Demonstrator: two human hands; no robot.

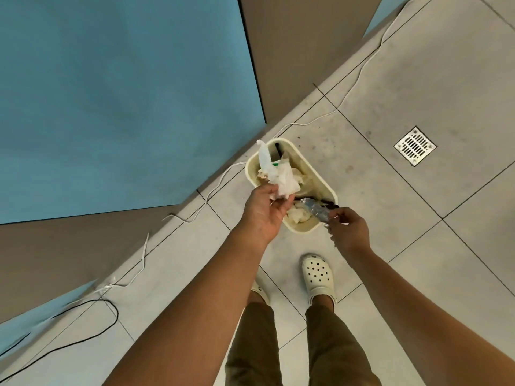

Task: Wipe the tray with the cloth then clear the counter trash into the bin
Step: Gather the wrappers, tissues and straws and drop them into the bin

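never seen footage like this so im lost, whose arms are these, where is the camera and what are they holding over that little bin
There is one picture, taken by a wide-angle camera worn on a person's head, looking down, so the arms are the wearer's own and the edges look bent. The person stands on a grey tiled floor in cream clogs, over a small cream bin already holding crumpled paper. The left hand grips a wad of white tissue and plastic wrapper above the bin. The right hand pinches a crinkled silver foil wrapper at the bin's near rim. Also on the floor are a metal drain grate and thin white and black cables running along the blue and brown panels.
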